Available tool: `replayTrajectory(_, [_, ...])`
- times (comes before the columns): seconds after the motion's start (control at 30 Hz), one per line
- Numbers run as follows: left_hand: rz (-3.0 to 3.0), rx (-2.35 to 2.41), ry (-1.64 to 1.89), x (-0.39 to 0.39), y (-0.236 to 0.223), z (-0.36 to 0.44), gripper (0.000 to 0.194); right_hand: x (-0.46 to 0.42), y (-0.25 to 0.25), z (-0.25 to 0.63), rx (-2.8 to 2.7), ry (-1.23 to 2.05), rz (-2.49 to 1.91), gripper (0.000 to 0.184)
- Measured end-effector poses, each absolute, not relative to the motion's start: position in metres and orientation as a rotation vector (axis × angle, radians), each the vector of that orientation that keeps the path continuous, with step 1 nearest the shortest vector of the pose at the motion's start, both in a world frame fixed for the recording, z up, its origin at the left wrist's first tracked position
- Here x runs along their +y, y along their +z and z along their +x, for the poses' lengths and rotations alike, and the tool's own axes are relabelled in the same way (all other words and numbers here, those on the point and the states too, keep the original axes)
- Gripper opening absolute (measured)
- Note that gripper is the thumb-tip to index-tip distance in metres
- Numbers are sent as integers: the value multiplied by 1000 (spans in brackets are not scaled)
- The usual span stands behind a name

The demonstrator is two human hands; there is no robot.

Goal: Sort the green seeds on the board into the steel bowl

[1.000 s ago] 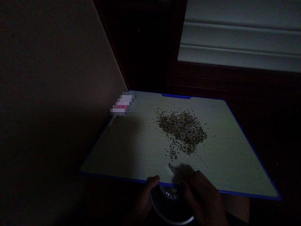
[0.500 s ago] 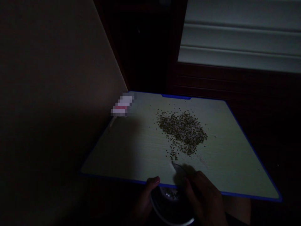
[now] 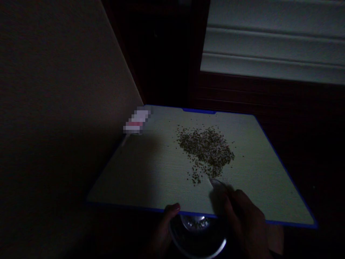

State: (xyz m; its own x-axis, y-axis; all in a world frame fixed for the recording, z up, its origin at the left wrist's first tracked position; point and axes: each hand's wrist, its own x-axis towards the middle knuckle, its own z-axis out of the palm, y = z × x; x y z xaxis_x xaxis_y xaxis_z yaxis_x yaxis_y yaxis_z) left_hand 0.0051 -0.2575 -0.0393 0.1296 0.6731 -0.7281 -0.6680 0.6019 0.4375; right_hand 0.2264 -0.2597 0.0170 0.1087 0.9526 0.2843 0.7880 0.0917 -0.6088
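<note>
Small dark seeds [image 3: 206, 145] lie spread in a loose heap on a pale board [image 3: 161, 180] with a blue edge. My right hand [image 3: 246, 219] is closed around the handle of a small knife [image 3: 217, 184], its pointed blade touching the board at the near side of the heap. At the board's near edge, my left hand [image 3: 167, 223] wraps the side of a shiny metal bowl [image 3: 201, 248], thumb resting on the board's edge and the other fingers hidden. Some seeds sit inside the bowl, which is partly under the board.
A blurred white-and-red packet [image 3: 137, 120] lies at the board's far left corner, beside a pale panel [image 3: 81, 72]. Behind the board are dark wood [image 3: 242, 93] and a white slatted panel [image 3: 269, 43]. The light is very dim.
My right hand has moved right and slightly away from me, bringing the knife tip from the small near cluster to the heap's near edge. More of the bowl now shows.
</note>
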Motion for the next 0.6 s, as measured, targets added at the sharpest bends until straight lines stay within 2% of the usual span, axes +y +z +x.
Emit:
replayTrajectory(0.33, [-16, 1036, 951, -257, -45, 2, 21, -256, 30, 250, -1676, 287, -1857, 29])
replayTrajectory(0.6, [2, 1041, 946, -258, -49, 1, 16, -262, 16, 272, -1713, 297, -1857, 27])
